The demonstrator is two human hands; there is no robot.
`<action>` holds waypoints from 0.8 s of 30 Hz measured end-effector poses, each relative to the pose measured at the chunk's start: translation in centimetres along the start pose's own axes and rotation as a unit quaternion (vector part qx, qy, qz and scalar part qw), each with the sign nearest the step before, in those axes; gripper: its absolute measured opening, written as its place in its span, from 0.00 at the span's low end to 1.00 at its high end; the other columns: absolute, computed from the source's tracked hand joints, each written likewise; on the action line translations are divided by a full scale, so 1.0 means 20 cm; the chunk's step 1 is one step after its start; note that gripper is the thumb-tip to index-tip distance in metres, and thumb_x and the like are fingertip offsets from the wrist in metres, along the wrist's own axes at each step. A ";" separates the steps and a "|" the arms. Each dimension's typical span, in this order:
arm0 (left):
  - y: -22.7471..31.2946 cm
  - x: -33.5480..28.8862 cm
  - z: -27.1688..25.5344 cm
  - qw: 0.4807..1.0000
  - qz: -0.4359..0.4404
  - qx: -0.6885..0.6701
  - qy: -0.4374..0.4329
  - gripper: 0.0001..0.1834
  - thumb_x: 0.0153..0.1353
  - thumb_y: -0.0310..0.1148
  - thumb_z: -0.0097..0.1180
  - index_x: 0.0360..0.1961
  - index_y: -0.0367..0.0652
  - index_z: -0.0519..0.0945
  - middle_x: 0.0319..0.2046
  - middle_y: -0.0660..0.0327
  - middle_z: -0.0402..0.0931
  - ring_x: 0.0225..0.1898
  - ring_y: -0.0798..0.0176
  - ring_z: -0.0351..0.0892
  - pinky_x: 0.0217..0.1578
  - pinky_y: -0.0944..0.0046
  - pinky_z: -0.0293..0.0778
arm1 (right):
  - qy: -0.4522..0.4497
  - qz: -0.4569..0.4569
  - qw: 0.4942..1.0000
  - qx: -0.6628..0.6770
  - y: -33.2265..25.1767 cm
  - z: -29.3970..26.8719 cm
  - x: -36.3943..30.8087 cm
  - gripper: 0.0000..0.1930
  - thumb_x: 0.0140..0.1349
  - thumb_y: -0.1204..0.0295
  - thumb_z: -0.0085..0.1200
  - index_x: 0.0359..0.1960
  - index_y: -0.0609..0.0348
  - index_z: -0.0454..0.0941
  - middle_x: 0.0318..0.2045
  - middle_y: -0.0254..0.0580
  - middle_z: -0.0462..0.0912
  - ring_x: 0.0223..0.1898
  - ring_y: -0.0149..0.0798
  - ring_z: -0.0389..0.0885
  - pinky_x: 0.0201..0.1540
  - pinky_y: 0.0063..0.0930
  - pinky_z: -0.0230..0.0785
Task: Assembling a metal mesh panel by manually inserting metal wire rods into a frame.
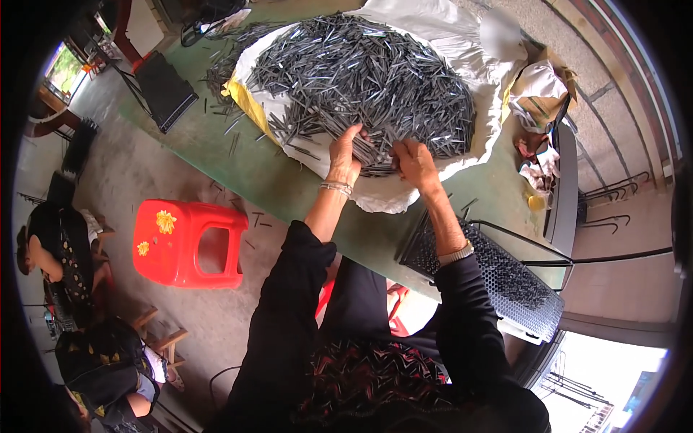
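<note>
A big heap of thin dark grey sticks lies on an opened white sack with a yellow edge. At the heap's near side, my left hand is closed round a bunch of these sticks, which point to the right. Just right of it, my right hand has its fingers curled in a pinch at the ends of the bunch. Whether a stick sits between those fingers is hidden. Beside my right forearm stands a perforated tray, with many dark pieces in its holes.
A green table bears the sack. A red plastic stool stands on the floor to the left. Two people sit at the lower left. A cup of yellow liquid and a paper bag are at the right.
</note>
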State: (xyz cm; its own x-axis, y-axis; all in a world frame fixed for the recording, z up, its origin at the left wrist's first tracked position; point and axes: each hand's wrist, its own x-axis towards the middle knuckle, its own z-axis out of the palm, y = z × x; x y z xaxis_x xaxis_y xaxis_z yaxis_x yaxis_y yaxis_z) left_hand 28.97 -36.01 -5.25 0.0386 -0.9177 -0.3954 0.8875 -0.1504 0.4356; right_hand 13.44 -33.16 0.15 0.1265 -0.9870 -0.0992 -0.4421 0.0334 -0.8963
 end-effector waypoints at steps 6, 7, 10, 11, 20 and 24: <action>0.04 -0.03 0.14 0.995 0.042 0.061 -0.068 0.07 0.55 0.28 0.61 0.32 0.37 0.77 0.26 0.59 0.78 0.25 0.64 0.76 0.28 0.64 0.74 | -0.071 0.033 0.993 0.092 -0.05 -0.10 0.02 0.14 0.65 0.67 0.46 0.28 0.66 0.75 0.16 0.37 0.74 0.14 0.28 0.69 0.17 0.24 0.61; 0.04 -0.04 0.17 0.988 0.067 0.102 -0.096 0.08 0.55 0.28 0.61 0.33 0.36 0.77 0.27 0.57 0.79 0.25 0.63 0.78 0.28 0.64 0.75 | -0.078 0.043 0.993 0.077 -0.04 -0.12 0.03 0.14 0.66 0.66 0.46 0.28 0.66 0.75 0.17 0.36 0.74 0.14 0.26 0.68 0.17 0.22 0.60; 0.02 -0.03 0.21 0.970 0.093 0.197 -0.112 0.12 0.55 0.29 0.60 0.38 0.33 0.78 0.32 0.51 0.83 0.31 0.61 0.83 0.29 0.64 0.75 | -0.109 0.038 0.993 0.020 -0.02 -0.16 0.04 0.14 0.66 0.66 0.47 0.28 0.65 0.75 0.17 0.34 0.74 0.14 0.25 0.67 0.16 0.20 0.59; 0.03 -0.02 0.20 0.953 0.104 0.248 -0.140 0.13 0.56 0.30 0.59 0.40 0.32 0.78 0.34 0.50 0.83 0.32 0.60 0.84 0.29 0.64 0.75 | -0.135 0.021 0.990 -0.019 -0.03 -0.16 0.04 0.14 0.66 0.66 0.47 0.28 0.65 0.75 0.16 0.34 0.73 0.14 0.25 0.67 0.15 0.19 0.58; -0.11 -0.08 0.12 0.994 -0.040 0.014 -0.100 0.17 0.55 0.30 0.65 0.44 0.36 0.77 0.39 0.58 0.81 0.37 0.62 0.81 0.37 0.63 0.77 | 0.035 -0.105 0.986 -0.124 0.09 -0.10 0.08 0.11 0.64 0.65 0.48 0.31 0.59 0.76 0.17 0.42 0.77 0.18 0.38 0.77 0.21 0.33 0.68; -0.15 -0.10 0.09 0.995 0.011 0.052 -0.084 0.18 0.53 0.30 0.67 0.44 0.38 0.78 0.41 0.62 0.79 0.39 0.67 0.78 0.42 0.65 0.76 | 0.107 -0.140 0.867 -0.467 0.02 0.10 0.05 0.11 0.60 0.67 0.48 0.44 0.52 0.71 0.38 0.50 0.78 0.35 0.54 0.82 0.38 0.45 0.75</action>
State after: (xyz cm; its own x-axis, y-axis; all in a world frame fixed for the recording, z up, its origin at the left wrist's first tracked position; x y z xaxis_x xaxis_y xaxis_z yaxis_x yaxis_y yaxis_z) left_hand 25.28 -34.46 -4.30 -0.0269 -0.9684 -0.2480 0.8345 -0.1584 0.5278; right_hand 15.15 -33.75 -1.20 0.2220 -0.9456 0.2379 -0.9590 -0.2558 -0.1218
